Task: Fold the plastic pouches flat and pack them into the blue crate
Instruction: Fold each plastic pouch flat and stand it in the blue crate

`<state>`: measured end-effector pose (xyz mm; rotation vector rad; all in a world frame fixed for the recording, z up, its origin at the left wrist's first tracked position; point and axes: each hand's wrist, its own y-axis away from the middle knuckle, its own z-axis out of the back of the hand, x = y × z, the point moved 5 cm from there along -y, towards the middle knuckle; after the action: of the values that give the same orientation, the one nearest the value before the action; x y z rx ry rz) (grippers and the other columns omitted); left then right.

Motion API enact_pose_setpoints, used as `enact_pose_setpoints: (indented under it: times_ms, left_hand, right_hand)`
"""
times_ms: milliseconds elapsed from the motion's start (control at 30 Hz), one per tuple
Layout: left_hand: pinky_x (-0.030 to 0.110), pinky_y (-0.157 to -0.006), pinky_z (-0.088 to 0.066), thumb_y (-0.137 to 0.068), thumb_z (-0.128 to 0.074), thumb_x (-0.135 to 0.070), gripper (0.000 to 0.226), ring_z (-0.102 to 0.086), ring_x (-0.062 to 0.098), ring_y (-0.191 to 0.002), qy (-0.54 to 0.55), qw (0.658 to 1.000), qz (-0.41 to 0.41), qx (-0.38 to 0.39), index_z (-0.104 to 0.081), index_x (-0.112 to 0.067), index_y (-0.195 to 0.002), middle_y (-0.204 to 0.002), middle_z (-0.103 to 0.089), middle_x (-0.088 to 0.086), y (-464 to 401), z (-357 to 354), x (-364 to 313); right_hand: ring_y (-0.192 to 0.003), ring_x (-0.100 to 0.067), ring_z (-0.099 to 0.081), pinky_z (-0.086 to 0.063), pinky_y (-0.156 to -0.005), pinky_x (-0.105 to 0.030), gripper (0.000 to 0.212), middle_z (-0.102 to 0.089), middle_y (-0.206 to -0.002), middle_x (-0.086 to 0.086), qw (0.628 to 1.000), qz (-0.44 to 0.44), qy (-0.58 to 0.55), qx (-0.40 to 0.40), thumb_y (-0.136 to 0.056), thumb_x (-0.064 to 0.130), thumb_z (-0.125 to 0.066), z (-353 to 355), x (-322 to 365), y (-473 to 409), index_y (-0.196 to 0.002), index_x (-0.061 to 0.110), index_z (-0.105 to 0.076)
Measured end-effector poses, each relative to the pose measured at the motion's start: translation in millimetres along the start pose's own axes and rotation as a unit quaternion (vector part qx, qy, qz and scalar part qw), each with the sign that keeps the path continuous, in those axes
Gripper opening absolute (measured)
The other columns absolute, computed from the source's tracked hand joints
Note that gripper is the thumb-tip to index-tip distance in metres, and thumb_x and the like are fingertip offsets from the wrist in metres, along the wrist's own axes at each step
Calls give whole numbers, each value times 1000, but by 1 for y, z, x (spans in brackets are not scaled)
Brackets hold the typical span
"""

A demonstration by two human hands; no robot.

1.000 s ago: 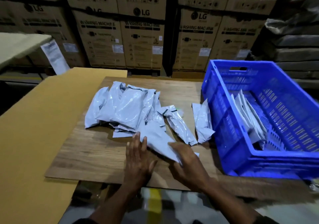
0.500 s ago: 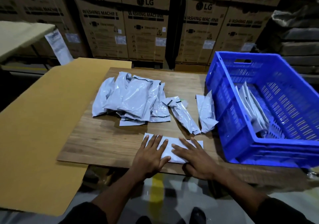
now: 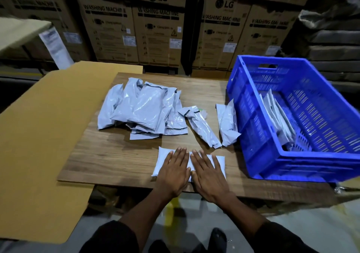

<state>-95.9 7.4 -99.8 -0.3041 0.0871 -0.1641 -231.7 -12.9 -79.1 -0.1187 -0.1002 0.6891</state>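
Note:
A white plastic pouch (image 3: 161, 159) lies flat near the front edge of the wooden board (image 3: 109, 155). My left hand (image 3: 173, 171) and my right hand (image 3: 207, 171) press on it side by side, fingers straight, covering its middle. A heap of grey-white pouches (image 3: 144, 108) lies behind them. Two crumpled pouches, one (image 3: 201, 128) in the middle and another (image 3: 228, 126) beside the crate, lie to the right. The blue crate (image 3: 259, 155) stands on the right with several folded pouches (image 3: 278, 118) leaning on its left wall.
A yellow-brown cardboard sheet (image 3: 44, 135) covers the surface left of the board. Stacked washing-machine cartons (image 3: 155, 24) form a wall behind. A paper label (image 3: 55, 46) hangs at the far left. The floor and my shoes show below the board's front edge.
The pouch has gone from being drawn off the heap to lying flat at the board's front. Both hands have flattened and come together over it.

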Motion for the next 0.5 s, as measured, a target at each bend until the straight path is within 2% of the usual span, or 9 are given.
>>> enact_pose_setpoints:
  times_ms: [233, 500]
  left_hand:
    - [51, -120, -31, -107, -36, -30, 53, -29, 30, -152, 9, 998, -12, -56, -45, -1, -150, -160, -37, 17, 14, 7, -6]
    - [54, -114, -37, -105, -45, -28, 53, -30, 30, -152, 20, 998, -23, -62, -44, 0, -150, -160, -38, 17, 13, 6, -4]
  right_hand:
    - [-153, -19, -18, -19, -119, -52, 58, -27, -164, 0, 1000, 1, 9, 8, -103, 37, -27, -7, 0, 4, -156, 15, -31]
    - [-153, -17, -16, -13, -119, -49, 59, -24, -165, 2, 999, -6, -2, 41, -103, 39, -25, -10, -3, 0, -158, 17, -28]
